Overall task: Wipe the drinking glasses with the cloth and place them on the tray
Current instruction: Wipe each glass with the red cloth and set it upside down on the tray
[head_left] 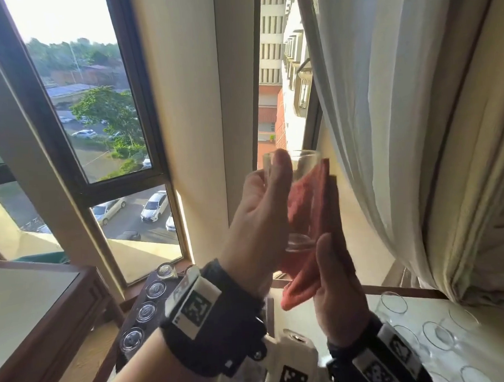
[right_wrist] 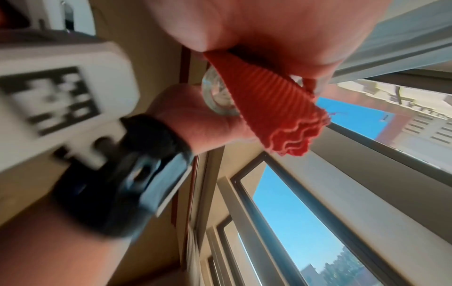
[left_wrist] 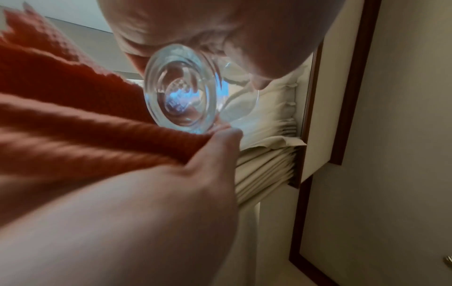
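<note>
A clear drinking glass (head_left: 303,162) is held up in front of the window, mouth up. My left hand (head_left: 263,202) grips it from the left, thumb near the rim. A red ribbed cloth (head_left: 306,214) is wrapped against the glass's right side and base, with my right hand (head_left: 334,276) holding it there. The left wrist view looks at the thick glass base (left_wrist: 181,91), with the cloth (left_wrist: 73,116) to its left and my right hand (left_wrist: 159,203) below. In the right wrist view my right hand (right_wrist: 269,25) pinches the cloth (right_wrist: 269,108) over the glass (right_wrist: 214,96), beside my left hand (right_wrist: 195,118).
A dark tray (head_left: 138,325) at lower left carries a row of several glasses (head_left: 146,311). More clear glasses (head_left: 394,303) stand on the pale table at lower right. A white curtain (head_left: 401,126) hangs to the right and a wooden table (head_left: 33,301) sits at left.
</note>
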The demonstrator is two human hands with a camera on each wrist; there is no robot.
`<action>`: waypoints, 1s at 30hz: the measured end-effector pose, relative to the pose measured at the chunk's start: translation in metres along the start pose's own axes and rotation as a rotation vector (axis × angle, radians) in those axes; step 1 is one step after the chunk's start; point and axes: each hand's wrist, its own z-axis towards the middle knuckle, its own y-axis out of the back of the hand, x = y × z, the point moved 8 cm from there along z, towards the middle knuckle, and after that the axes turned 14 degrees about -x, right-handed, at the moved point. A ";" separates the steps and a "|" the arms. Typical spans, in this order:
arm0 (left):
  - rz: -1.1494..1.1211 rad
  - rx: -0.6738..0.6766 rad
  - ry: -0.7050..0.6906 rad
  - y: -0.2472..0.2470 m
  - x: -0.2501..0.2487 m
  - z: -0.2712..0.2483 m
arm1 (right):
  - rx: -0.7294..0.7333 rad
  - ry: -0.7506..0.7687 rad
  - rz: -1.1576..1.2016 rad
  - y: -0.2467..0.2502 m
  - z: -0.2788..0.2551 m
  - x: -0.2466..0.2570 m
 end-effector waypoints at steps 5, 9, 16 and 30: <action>0.076 0.006 -0.095 -0.009 0.009 -0.014 | -0.013 0.000 0.082 0.005 0.016 0.015; 0.099 -0.071 -0.081 0.005 -0.001 0.000 | 0.073 0.112 0.019 -0.006 -0.011 0.014; 0.134 0.024 -0.130 -0.010 -0.006 -0.021 | -0.003 -0.040 0.141 0.002 0.002 0.016; 0.164 -0.101 0.061 0.011 0.023 -0.017 | 0.101 -0.049 0.070 -0.001 -0.010 0.017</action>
